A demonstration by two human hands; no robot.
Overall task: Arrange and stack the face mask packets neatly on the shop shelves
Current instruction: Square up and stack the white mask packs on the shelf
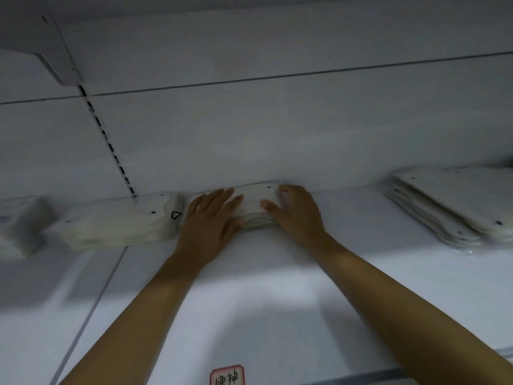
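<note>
Head view: both hands lie flat, fingers straight, on the middle stack of mask packets [254,200] against the shelf [277,273] back. Left hand [208,218] presses its left end, right hand [295,211] its right end.

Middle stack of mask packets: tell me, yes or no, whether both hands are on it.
Yes, the left hand and right hand both rest on the middle stack, one at each end.

A shop: white metal shelf [277,273] with slotted upright [111,145] at ten o'clock, stacked mask packets [449,207] at three o'clock, label [227,375] at six.
</note>
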